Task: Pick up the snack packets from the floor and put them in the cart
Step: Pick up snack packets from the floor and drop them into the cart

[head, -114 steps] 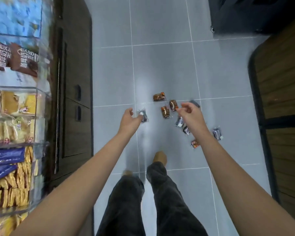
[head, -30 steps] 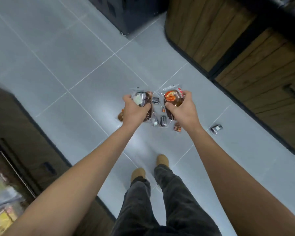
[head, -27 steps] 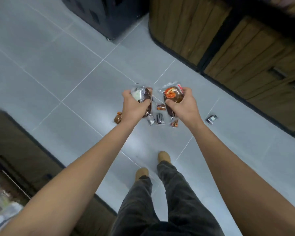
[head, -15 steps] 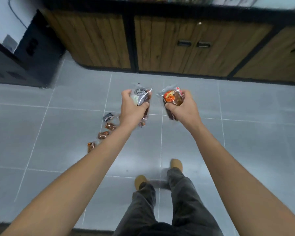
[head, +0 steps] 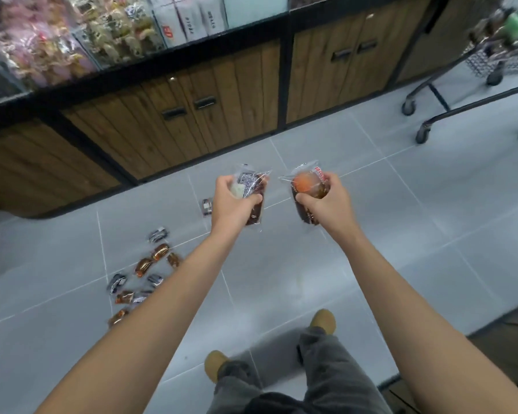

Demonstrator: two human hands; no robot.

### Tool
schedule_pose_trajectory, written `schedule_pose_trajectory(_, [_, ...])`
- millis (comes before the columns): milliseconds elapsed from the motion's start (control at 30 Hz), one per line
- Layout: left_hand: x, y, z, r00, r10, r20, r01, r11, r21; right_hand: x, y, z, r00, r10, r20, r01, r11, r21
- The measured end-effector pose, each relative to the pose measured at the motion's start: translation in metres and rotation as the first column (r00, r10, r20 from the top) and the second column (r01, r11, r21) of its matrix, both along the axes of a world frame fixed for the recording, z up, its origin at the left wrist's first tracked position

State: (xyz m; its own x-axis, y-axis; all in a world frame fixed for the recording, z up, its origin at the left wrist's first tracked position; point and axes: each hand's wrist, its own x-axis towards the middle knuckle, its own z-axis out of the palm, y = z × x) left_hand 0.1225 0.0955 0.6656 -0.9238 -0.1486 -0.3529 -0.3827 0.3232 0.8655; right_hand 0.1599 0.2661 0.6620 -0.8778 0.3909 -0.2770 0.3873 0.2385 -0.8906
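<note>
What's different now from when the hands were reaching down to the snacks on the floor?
Both hands took hold of snacks: the left hand and right hand each grip a packet. The person turned, so the cart now shows. Many packets on the floor stayed there.

The person's arms are bare from the lower edge of the frame to the wrists, with no sleeve, watch, bracelet or ring to be seen on either one. The left hand (head: 237, 201) and the right hand (head: 326, 201) are bare as well, without gloves. Below them, the legs are covered by loose dark grey trousers (head: 320, 375), the cloth gathering in folds and creases towards the ankles. Each foot wears a tan, mustard-coloured shoe with a rounded toe: the left shoe (head: 216, 364) and the right shoe (head: 323, 321) both peek out from under the trouser hems. No laces or markings can be made out.
</note>
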Motion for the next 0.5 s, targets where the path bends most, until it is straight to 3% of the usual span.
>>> schedule_pose_trajectory(233, [-0.028, 0.155, 0.010, 0.993, -0.106, -0.049, 0.105, 0.994, -0.029, -0.013, 0.158, -0.003, 0.997, -0.079, -0.006, 0.079, 0.996, -0.034])
schedule_pose_trajectory(500, [-0.051, 0.277, 0.020, 0.977, -0.211, -0.032, 0.210, 0.977, -0.030, -0.025, 0.276, 0.004, 0.984, -0.179, -0.005, 0.179, 0.984, -0.018])
